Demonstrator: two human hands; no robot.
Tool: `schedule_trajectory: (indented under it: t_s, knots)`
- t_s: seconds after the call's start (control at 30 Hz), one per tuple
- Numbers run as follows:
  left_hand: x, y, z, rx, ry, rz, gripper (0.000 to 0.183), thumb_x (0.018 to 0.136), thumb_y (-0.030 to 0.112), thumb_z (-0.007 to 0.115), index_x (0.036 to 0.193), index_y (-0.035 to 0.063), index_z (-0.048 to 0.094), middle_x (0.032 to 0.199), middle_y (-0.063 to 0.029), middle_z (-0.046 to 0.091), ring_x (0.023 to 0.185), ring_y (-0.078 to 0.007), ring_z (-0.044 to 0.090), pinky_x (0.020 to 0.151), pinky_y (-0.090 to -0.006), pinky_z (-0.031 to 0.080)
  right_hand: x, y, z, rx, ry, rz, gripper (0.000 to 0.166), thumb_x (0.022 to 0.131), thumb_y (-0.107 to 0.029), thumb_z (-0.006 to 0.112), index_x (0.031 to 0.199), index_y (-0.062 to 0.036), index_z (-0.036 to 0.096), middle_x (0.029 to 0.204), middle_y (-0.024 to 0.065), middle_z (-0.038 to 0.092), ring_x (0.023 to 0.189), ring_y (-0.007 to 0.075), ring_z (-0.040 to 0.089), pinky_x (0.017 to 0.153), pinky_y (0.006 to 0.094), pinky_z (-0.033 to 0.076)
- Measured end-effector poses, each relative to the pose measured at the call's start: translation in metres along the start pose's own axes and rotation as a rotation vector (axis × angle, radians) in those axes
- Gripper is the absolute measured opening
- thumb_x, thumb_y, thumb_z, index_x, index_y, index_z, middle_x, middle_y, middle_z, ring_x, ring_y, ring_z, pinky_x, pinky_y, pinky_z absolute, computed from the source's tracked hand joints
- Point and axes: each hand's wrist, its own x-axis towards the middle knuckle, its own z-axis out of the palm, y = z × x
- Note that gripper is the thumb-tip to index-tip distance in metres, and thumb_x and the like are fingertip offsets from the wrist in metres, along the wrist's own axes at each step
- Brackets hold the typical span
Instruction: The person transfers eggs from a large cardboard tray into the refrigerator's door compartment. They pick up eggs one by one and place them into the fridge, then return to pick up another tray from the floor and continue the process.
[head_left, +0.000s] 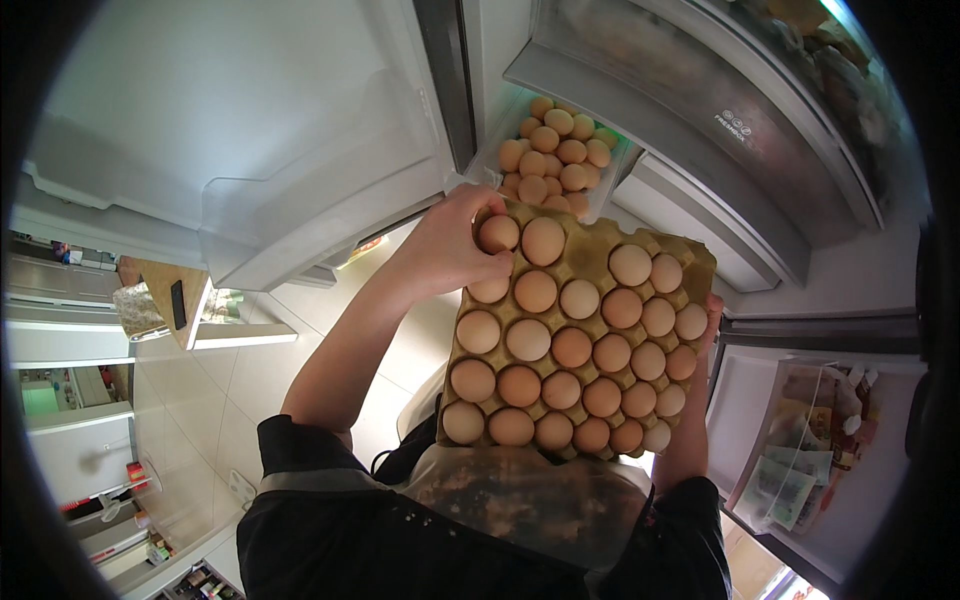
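A moulded pulp egg tray (589, 251) is tilted in front of my body, most of its cups filled with brown eggs (571, 346). Two cups in its far row hold none. At the far left corner, the thumb and fingers of my left hand (450, 244) curl around an egg (499, 234) that sits in its cup. My right hand (714, 309) grips the tray's right edge; its fingers are mostly hidden. Just beyond the tray, a clear fridge bin (619, 169) contains a pile of loose eggs (553, 154).
An open fridge door (300, 97) spans the upper left. Another open door (750, 390) at right carries a clear shelf with packets (784, 480). A grey-fronted drawer (675, 112) overhangs the bin's right side. Left are floor tiles (217, 390) and a phone (178, 304) on a wooden surface.
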Motion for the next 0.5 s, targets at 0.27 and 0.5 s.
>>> schedule_trajectory:
  t_s: [0.27, 0.5]
  knots:
    - [0.014, -0.005, 0.006, -0.009, -0.011, 0.083, 0.038, 0.071, 0.017, 0.069, 0.104, 0.0041, 0.055, 0.113, -0.0169, 0.048, 0.093, -0.0289, 0.057, 0.082, -0.0358, 0.049, -0.004, -0.002, 0.000, 0.021, 0.033, -0.071, 0.049, 0.086, -0.042, 0.052, 0.121, -0.0079, 0.056, 0.122, 0.0099, 0.060, 0.107, 0.0259, 0.059, 0.092, 0.0415, 0.049]
    - [0.024, -0.004, 0.009, 0.093, -0.057, 0.140, 0.042, 0.074, 0.017, 0.070, 0.111, 0.0047, 0.054, 0.117, -0.0153, 0.047, 0.094, -0.0266, 0.058, 0.080, -0.0340, 0.051, -0.008, -0.005, 0.003, 0.016, 0.086, -0.083, 0.048, 0.087, -0.042, 0.051, 0.121, -0.0076, 0.055, 0.124, 0.0104, 0.059, 0.107, 0.0266, 0.059, 0.093, 0.0412, 0.048]
